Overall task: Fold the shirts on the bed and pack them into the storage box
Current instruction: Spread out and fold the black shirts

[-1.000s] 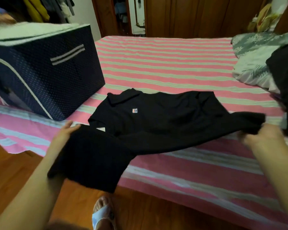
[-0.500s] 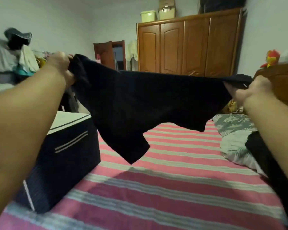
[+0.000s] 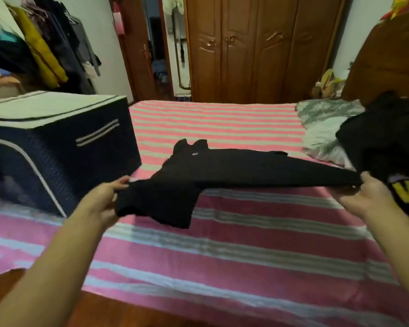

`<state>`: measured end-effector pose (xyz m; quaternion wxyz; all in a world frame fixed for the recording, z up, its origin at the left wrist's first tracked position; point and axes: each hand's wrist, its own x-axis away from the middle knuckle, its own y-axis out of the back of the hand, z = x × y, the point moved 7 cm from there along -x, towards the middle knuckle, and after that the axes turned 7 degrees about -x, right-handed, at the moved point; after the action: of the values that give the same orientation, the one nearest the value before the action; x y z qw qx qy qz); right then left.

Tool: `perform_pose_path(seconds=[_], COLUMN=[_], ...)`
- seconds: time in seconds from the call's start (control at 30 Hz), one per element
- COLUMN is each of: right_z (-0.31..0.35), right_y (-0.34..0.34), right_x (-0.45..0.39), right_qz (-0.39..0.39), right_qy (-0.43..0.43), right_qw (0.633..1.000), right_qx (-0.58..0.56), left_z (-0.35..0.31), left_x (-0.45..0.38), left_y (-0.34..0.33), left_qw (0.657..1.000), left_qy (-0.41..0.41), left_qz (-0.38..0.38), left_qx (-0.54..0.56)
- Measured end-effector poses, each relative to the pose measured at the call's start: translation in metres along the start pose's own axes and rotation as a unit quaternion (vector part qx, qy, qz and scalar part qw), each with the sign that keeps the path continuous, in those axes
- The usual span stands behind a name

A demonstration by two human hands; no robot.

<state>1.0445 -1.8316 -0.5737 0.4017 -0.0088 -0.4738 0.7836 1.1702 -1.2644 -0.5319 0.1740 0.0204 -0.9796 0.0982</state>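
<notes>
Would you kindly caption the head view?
Left hand and right hand hold a black polo shirt over the pink striped bed.

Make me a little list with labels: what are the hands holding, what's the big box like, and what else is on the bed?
held thing: black short-sleeved polo shirt, stretched out low over the bed
left hand: grips the shirt's left end
right hand: grips the shirt's right end
box: navy fabric storage box with white trim, on the bed's left side
bed cover: pink and grey striped sheet
also there: pile of dark clothes, right side
</notes>
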Motion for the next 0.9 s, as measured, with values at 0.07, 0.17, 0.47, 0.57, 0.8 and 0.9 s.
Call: perform_pose_path(seconds=[0.07, 0.17, 0.47, 0.57, 0.8, 0.9], right_z=[-0.023, -0.049, -0.038, -0.106, -0.325, -0.372], right_y=[0.054, 0.114, 0.114, 0.113, 0.093, 0.088], right_x=[0.013, 0.023, 0.028, 0.052, 0.17, 0.207], right_qz=[-0.034, -0.081, -0.11, -0.07, 0.074, 0.075], right_qy=[-0.059, -0.086, -0.06, -0.16, -0.298, -0.319], right_qw=[0.997, 0.99, 0.991, 0.981, 0.922, 0.92], right_qx=[0.047, 0.08, 0.045, 0.083, 0.235, 0.215], left_z=[0.081, 0.164, 0.195, 0.218, 0.228, 0.218], left_x=[0.009, 0.013, 0.054, 0.061, 0.073, 0.083], left_y=[0.012, 0.03, 0.045, 0.036, 0.03, 0.038], left_qw=[0.998, 0.993, 0.983, 0.967, 0.977, 0.979], left_qy=[0.056, 0.106, 0.165, 0.253, 0.209, 0.199], left_qz=[0.002, -0.039, -0.084, -0.022, 0.02, 0.01], left_qx=[-0.012, -0.035, 0.004, 0.026, 0.043, 0.044])
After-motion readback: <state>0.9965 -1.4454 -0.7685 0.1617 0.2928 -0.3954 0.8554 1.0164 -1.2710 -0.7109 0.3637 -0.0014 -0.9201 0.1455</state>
